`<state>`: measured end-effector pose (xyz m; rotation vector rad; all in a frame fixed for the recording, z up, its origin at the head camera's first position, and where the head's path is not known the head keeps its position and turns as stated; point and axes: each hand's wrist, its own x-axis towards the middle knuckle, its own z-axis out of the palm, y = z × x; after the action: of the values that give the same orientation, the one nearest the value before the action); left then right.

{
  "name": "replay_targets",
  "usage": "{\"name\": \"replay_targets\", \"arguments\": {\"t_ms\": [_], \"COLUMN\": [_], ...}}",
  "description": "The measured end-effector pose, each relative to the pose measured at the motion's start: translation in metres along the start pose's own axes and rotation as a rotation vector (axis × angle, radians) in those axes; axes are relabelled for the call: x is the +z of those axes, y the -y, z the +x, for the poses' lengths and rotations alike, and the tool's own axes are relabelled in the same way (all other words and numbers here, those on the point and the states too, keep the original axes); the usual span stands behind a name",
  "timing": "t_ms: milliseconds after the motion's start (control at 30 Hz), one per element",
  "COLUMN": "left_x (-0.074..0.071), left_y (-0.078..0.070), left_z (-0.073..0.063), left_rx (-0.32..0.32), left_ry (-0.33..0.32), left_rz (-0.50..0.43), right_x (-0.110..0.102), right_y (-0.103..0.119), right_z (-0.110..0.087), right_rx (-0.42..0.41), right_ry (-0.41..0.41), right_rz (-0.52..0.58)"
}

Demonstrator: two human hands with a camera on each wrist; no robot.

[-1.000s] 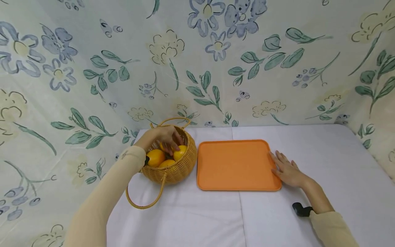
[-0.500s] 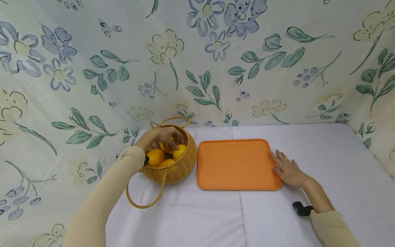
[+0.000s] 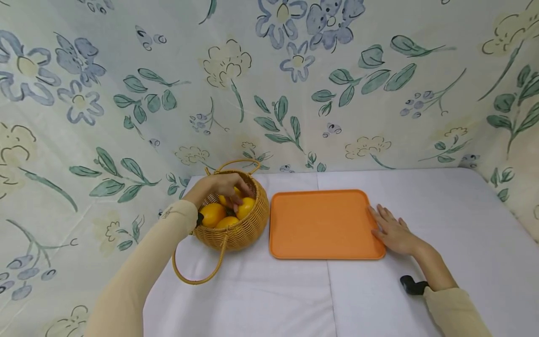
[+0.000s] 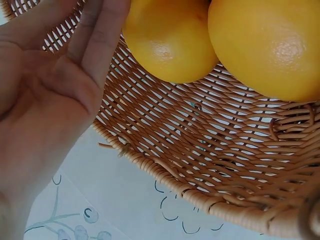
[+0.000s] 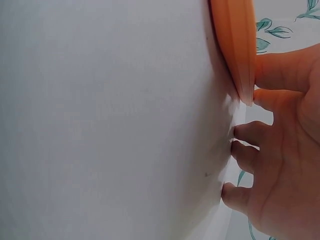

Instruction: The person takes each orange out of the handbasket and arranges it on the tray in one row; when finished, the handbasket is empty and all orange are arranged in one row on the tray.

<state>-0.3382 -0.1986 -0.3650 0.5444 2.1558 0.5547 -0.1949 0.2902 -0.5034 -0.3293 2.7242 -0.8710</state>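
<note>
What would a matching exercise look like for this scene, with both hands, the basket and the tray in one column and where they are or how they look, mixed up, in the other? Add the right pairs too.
Column one
1. Left hand
2. Right hand
3. Wicker basket
4. Tray

Column two
A. Plain orange, lying flat
B. At the tray's right edge
C. Contains yellow fruits
D. Inside the basket's opening

Right pairs: 1-D, 2-B, 3-C, 4-A

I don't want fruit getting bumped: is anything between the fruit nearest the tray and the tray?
Yes, the basket's right wall stands between that fruit and the orange tray. Nothing else visible is in the way.
</note>
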Motion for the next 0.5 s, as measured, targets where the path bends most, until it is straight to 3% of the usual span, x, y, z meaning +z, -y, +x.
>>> {"name": "replay_targets", "arguments": {"t_ms": [267,500], "left_x": [0.0015,0.0021], "left_y": [-0.0069,-0.0098], "left_z": [0.0002,0.0012], "left_rx": [-0.069,-0.106], "left_ry": [0.064,0.073], "left_rz": [-0.026,-0.037], "right_x": [0.0024,0.0032], "right_y": [0.0011,-0.0001], "right_z": [-0.0002,-0.0012], "right_rx": [0.006,-0.005], "right_ry": [-0.002,-0.011], "right_rz": [0.0,0.0]}}
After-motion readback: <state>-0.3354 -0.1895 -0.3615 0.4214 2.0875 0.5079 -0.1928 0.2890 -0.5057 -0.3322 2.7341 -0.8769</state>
